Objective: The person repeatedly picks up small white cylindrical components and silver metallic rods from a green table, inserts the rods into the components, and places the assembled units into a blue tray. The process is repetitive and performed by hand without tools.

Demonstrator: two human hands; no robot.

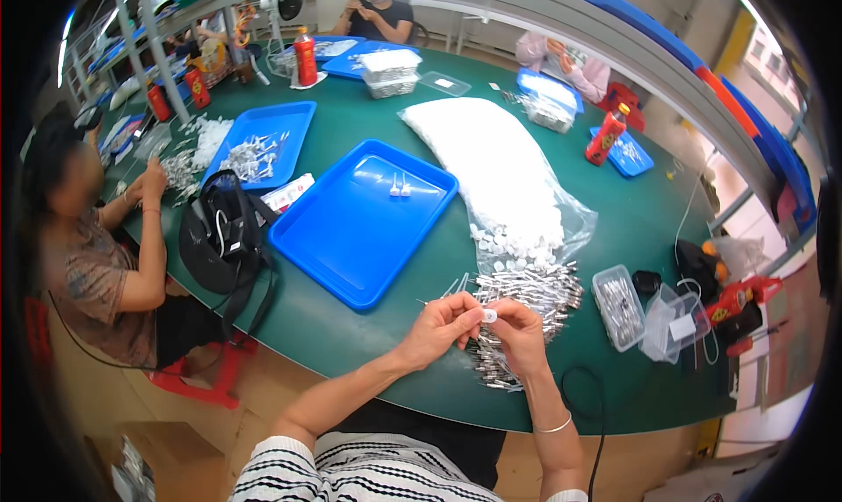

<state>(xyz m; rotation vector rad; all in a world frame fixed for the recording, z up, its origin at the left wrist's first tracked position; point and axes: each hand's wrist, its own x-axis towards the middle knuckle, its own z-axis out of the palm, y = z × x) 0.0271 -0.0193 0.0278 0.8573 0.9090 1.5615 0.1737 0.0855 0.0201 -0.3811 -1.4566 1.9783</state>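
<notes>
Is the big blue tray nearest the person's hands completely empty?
No, two small white-and-metal pieces lie in the blue tray, toward its far side.

From my remote seat, I see my left forearm (346,395) slant inward from the lower left, while my right forearm (553,427) rises almost straight up. My left hand (441,330) and right hand (523,340) nearly meet, facing each other just below center. Each pinches with the fingertips, its remaining fingers (455,301) curled.
</notes>
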